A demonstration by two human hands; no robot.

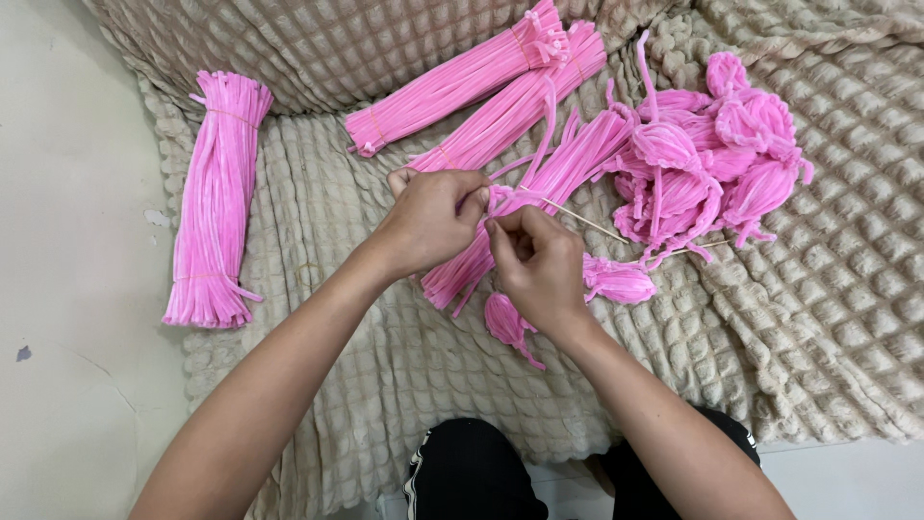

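Head view, looking down at a beige quilted blanket (404, 385) spread over a pale floor (67, 289).

Far left: one tied bundle of pink fuzzy stems (214, 197) lies upright along the blanket's edge, partly on the floor, well apart from both hands.

Upper centre: a second bundle (452, 82) lies tilted, top end to the right. Just beside it, a third bundle (515, 111) lies at the same tilt. A looser bundle (525, 207) runs under the hands, lower end near the left wrist.

Left hand (428, 221): fingers curled and clenched around a pink stem being worked (505, 200); thumb pressed against it. The stem sits between the two hands, above the loose bundle.

Right hand (539, 265): fingertips pinched on the same stem, touching the left hand's fingers. A thin wooden stick (582, 220) juts out to the right from the pinch point.

Below the right hand: one finished pink bud (507, 323) lies on the blanket, tail pointing lower right. Just right of the wrist lies another bud (618, 281).

Right: a heap of finished buds (712, 154) with loose tails, on the blanket, near the stick's far end. Cannot tell whether the stick touches the heap.

Bottom centre: the person's knees in black trousers (472, 477).
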